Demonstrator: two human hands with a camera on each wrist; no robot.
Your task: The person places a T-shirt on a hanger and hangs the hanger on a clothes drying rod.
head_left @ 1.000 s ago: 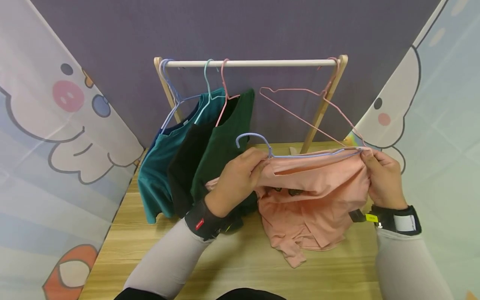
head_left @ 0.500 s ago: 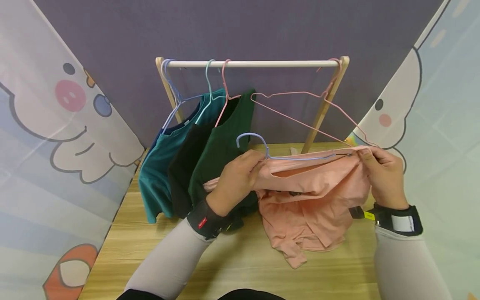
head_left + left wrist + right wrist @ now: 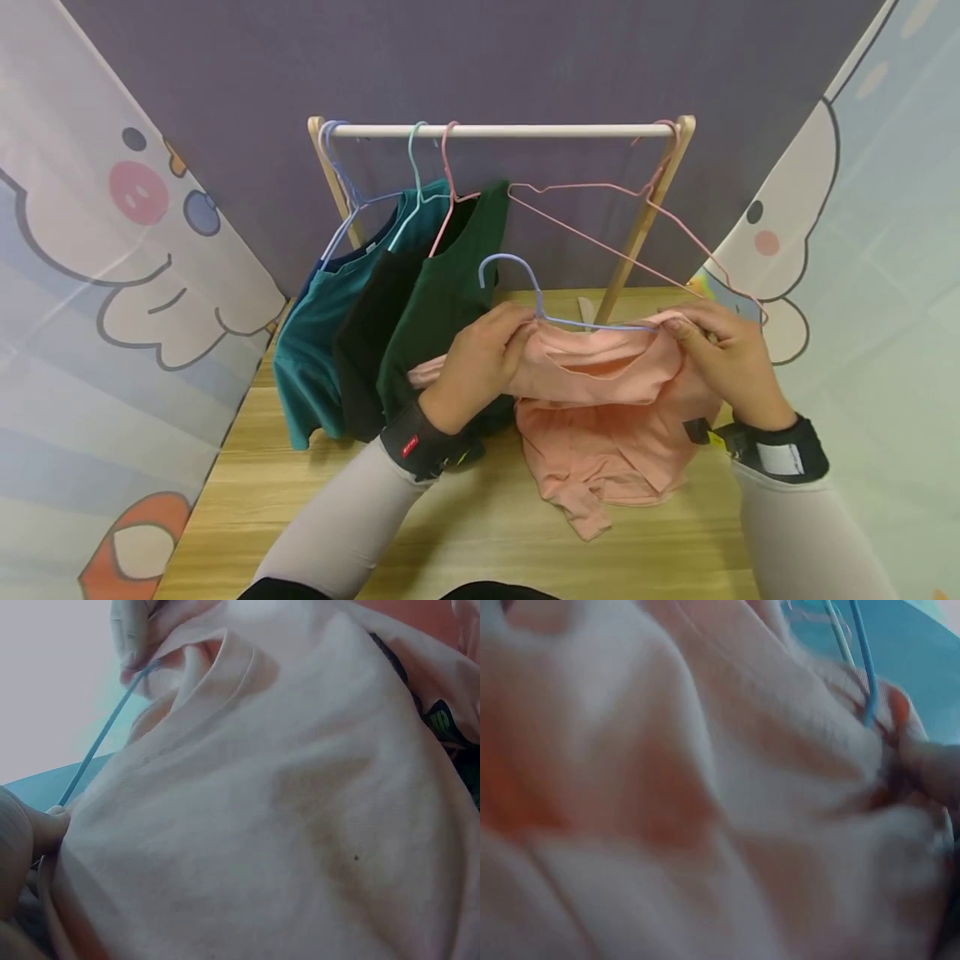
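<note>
A peach-pink shirt (image 3: 600,458) hangs between the two hands, its neckline spread open and its lower part on the table. A light blue clothes hanger (image 3: 534,283) sits in the neckline with its hook standing up at the left. My left hand (image 3: 480,358) pinches shirt and hanger together just below the hook. At the other side of the neckline, my right hand (image 3: 723,358) pinches the collar fabric where the hanger's arm runs in. The left wrist view shows the hanger arm (image 3: 101,742) stretched between both hands; the rest of it is hidden by cloth.
Behind stands a rack with a white rail (image 3: 562,131) and wooden legs. A teal shirt (image 3: 318,333), a black garment (image 3: 375,342) and a dark green top (image 3: 442,300) hang at its left. An unfilled pink hanger (image 3: 600,185) hangs right, close behind the right hand. Printed curtains flank the table (image 3: 465,550).
My right hand has moved left and slightly down along the neckline, bringing the collar over the hanger's right arm. The neckline now gapes wider, while the left hand has barely moved.
</note>
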